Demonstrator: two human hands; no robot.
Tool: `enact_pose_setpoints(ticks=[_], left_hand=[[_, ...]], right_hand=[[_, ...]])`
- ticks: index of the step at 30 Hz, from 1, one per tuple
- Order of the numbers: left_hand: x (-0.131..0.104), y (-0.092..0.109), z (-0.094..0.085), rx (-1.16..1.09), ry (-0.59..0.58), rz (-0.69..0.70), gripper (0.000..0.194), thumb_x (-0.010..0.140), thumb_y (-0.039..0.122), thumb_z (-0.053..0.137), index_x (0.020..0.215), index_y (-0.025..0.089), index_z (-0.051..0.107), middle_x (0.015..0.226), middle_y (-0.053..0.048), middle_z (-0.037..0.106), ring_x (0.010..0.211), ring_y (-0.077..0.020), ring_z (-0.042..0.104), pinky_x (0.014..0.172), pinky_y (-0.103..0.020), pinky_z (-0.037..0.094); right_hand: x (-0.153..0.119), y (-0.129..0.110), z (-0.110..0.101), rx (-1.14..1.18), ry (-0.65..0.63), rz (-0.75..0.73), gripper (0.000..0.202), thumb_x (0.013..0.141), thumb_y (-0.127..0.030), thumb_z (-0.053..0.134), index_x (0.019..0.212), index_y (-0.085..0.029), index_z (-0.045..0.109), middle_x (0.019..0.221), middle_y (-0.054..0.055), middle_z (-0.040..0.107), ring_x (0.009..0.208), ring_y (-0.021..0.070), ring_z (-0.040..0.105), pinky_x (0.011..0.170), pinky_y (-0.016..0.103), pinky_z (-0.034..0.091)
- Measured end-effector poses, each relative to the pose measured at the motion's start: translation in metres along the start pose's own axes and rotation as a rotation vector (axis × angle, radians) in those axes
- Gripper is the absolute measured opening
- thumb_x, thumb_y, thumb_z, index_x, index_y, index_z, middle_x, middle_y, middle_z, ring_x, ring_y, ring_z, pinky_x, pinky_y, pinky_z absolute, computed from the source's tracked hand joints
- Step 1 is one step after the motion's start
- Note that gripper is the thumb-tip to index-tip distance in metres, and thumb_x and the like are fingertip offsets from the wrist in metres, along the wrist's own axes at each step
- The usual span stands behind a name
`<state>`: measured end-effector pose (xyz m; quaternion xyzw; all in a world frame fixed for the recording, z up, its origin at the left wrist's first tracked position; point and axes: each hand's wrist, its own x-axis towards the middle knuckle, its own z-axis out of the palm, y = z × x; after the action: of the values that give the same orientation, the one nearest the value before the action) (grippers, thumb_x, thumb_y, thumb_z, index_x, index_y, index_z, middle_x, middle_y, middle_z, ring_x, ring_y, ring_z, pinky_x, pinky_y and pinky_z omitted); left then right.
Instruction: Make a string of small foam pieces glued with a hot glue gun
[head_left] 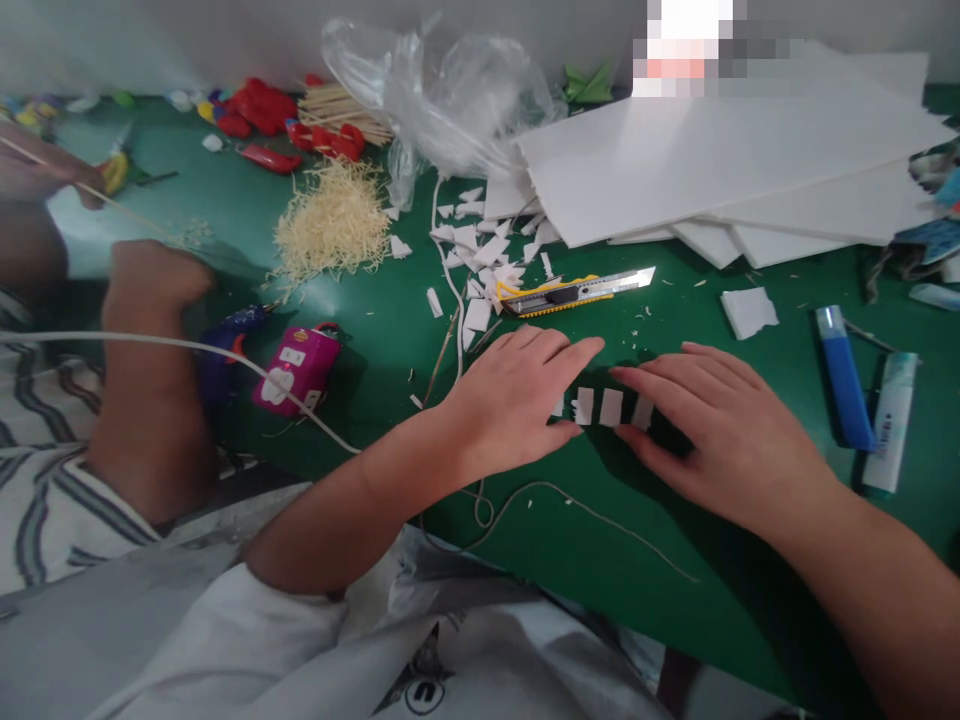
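White pieces: a short row of small white pieces (611,407) lies flat on the tabletop (712,620), between the two hands; the end ones are partly covered.
Weight and stiffness: probably very light, like foam or thick board; they look stiff enough to keep their edges, yet likely to dent or crumble under a hard pinch.
Slip: dry and matt by the look of them, so more apt to skid from a nudge than to slide from the fingers.
Where to hold: by opposite cut edges, thumb against forefinger, lightly.
Left grip: the left grip (517,400) arches over the row's left end, thumb and forefinger well parted; contact with the end piece cannot be told.
Right grip: the right grip (705,430) curves around the right end, its tips apart on either side; whether it touches the piece is unclear.
Cutter: a yellow cutter (577,292) lies beyond the hands, blade out, beside white scraps (487,245).
Tabletop: green, smooth, strewn with crumbs, with a thin cord (540,484) near the person.
Far side: large white sheets (712,150) overlap near a grey wall (225,40).
Left neighbour: another person's hand (45,170) holds a thin stick.
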<state>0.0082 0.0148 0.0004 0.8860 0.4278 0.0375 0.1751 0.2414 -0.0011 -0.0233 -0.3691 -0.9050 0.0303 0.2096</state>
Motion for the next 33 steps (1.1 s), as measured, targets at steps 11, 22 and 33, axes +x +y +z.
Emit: enact_pose_setpoints(ticks=[11, 22, 33], left_hand=[[0.006, 0.004, 0.012, -0.083, 0.039, 0.117, 0.056, 0.092, 0.020, 0.068, 0.144, 0.014, 0.048, 0.120, -0.010, 0.069, 0.115, -0.0252, 0.062, 0.099, -0.039, 0.047], [0.006, 0.007, 0.018, -0.164, 0.145, 0.165, 0.053, 0.094, 0.024, 0.067, 0.143, 0.013, 0.048, 0.132, -0.011, 0.066, 0.125, -0.0249, 0.059, 0.107, -0.039, 0.046], [0.013, 0.016, 0.020, -0.141, 0.058, 0.138, 0.047, 0.094, 0.014, 0.060, 0.140, 0.013, 0.052, 0.125, -0.011, 0.069, 0.119, -0.0254, 0.061, 0.104, -0.041, 0.049]], right_hand=[[-0.005, 0.015, -0.017, -0.139, 0.043, 0.144, 0.028, 0.095, -0.024, 0.058, 0.122, -0.026, 0.063, 0.101, 0.009, 0.076, 0.089, 0.0299, 0.074, 0.070, 0.044, 0.058], [-0.009, 0.023, -0.028, -0.161, -0.059, 0.059, 0.031, 0.096, -0.030, 0.048, 0.124, -0.023, 0.061, 0.105, 0.013, 0.075, 0.089, 0.0321, 0.073, 0.069, 0.049, 0.059], [-0.017, 0.031, -0.023, -0.203, -0.086, 0.026, 0.036, 0.087, -0.029, 0.053, 0.121, -0.022, 0.065, 0.103, 0.011, 0.076, 0.090, 0.0293, 0.073, 0.069, 0.043, 0.056]])
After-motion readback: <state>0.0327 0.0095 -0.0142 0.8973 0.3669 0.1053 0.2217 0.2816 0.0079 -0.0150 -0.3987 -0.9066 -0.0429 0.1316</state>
